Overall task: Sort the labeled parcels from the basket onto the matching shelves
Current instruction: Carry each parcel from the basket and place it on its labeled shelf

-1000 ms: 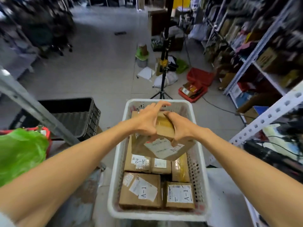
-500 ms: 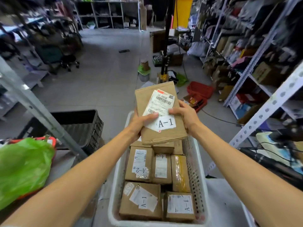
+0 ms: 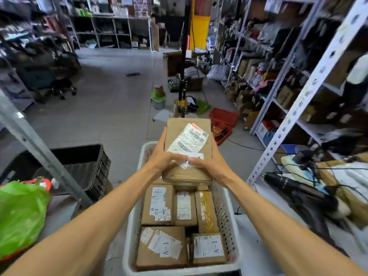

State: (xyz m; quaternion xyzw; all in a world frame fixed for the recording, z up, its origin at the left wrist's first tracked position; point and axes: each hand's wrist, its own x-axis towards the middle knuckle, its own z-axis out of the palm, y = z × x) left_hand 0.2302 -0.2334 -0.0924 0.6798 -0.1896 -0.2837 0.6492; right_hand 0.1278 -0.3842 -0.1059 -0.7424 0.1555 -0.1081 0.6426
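I hold a brown cardboard parcel [image 3: 188,136] above the far end of the white basket [image 3: 132,226]. Its white shipping label faces up; my thumbs partly cover its "A-1" tag. My left hand [image 3: 162,158] grips the parcel's left edge and my right hand [image 3: 211,164] grips its right edge. Several more brown parcels lie in the basket, among them one marked A-2 [image 3: 158,205] and two marked A-1 [image 3: 162,248], [image 3: 209,249].
A white metal shelf rack [image 3: 294,108] stands at the right, with cables and a black tool on its lower shelf. A black crate [image 3: 83,166] and a green bag [image 3: 20,214] sit left. A tripod pole [image 3: 182,92], red tray [image 3: 224,117] and clutter lie on the floor ahead.
I have lifted the parcel out of the basket and turned its label upward. Since half a second ago it has dropped slightly and my thumbs have slid over the A-1 tag.
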